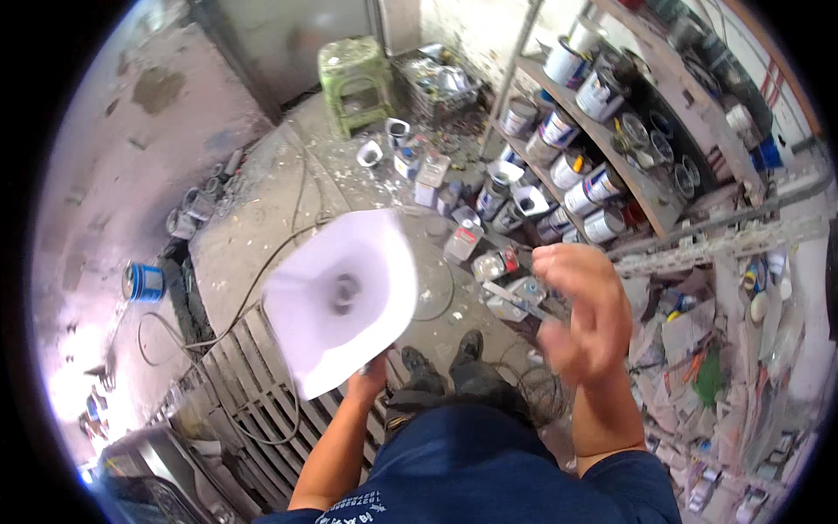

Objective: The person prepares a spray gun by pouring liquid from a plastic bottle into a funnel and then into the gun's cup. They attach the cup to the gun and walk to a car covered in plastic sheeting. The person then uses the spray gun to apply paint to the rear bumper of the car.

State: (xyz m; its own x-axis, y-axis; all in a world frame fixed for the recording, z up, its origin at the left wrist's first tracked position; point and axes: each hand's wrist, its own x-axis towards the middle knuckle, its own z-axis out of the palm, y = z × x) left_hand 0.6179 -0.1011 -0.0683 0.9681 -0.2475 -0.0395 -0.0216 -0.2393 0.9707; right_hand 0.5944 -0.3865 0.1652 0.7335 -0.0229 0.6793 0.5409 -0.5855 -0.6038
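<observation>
**White paper cone held up over the paint shop floor**

So the white paper funnel (pixel 342 301) is up at about chest height, mouth toward the head, the narrow end pointing down and away. The left hand (pixel 371 377) pinches it from below at the lower edge, fingers closed on the paper. It looks a bit blurred, so I'd guess it's wobbling

The right hand (pixel 583 316) hangs beside it, a little apart, fingers curled loosely around nothing I can see, touching nothing. It's smeared by motion too, so I can't tell more than that

My two cents: a cone that floppy wants a second hand on the rim, and a grip nearer the tip, so it keeps its shape

Below are the person's dark shoes (pixel 445 360) on the spattered concrete floor (pixel 262 218), with a metal grate (pixel 253 384) to the left. Further out there's a cluster of paint cans (pixel 489 196), a shelf of paint tins (pixel 576 140) on the right, a green plastic stool (pixel 353 74) at the back and a blue can (pixel 144 281) far left
</observation>
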